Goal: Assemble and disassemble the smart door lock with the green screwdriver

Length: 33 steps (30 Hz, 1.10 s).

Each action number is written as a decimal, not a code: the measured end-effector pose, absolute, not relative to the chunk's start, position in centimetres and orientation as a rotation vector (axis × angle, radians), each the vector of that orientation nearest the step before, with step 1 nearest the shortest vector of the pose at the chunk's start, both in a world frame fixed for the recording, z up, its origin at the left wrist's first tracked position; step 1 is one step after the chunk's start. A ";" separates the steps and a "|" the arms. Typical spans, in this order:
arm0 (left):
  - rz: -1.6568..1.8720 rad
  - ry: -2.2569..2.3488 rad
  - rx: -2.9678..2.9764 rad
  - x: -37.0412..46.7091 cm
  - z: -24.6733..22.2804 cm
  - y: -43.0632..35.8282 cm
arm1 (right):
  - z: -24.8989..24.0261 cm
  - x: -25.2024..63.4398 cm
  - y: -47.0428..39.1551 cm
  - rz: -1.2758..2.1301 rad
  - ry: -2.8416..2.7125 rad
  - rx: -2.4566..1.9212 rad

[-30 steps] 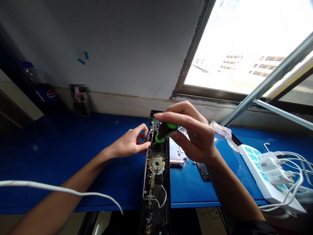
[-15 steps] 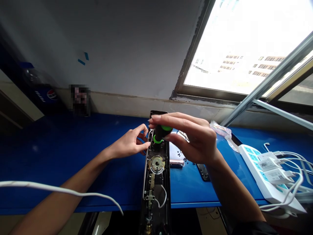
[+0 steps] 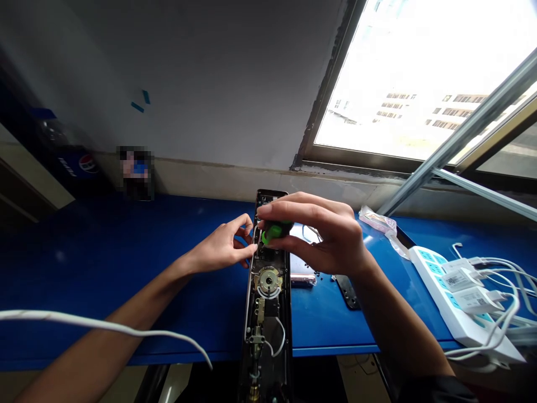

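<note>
A long, narrow black door lock panel reaches over the table's front edge, its inside facing up. A round metal disc, a white wire and brass-coloured parts show within it. My right hand grips the black and green handle of a screwdriver between thumb and fingers, above the panel's upper part. The screwdriver's tip is hidden. With curled fingers, my left hand holds the panel's left edge, thumb tip at the rim.
Right of the panel lie a silvery flat packet, small dark screws and a black plate. A white power strip with chargers and cables stands further right. A white cable crosses in front of my left forearm. A Pepsi bottle stands far left.
My right hand has turned the screwdriver handle and shifted slightly left, its fingers closing further round it. My left hand and the panel stay nearly the same.
</note>
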<state>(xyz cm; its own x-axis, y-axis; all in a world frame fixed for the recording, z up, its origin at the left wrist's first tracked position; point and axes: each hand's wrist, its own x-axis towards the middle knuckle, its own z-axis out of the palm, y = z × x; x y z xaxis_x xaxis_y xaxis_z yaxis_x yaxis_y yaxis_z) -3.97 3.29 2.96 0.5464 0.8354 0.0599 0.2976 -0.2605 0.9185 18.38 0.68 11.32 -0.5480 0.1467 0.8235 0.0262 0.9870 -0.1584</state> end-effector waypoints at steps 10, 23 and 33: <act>0.694 0.973 1.800 -3.6 4.6 2.4 | 11.0 18.1 0.2 0.128 -2.177 -0.196; 0.770 1.010 1.863 -3.8 3.1 3.5 | 10.5 18.0 0.7 0.196 -2.118 -0.283; 0.763 1.119 1.893 -3.9 2.6 3.7 | 10.4 17.6 0.7 0.138 -2.082 -0.391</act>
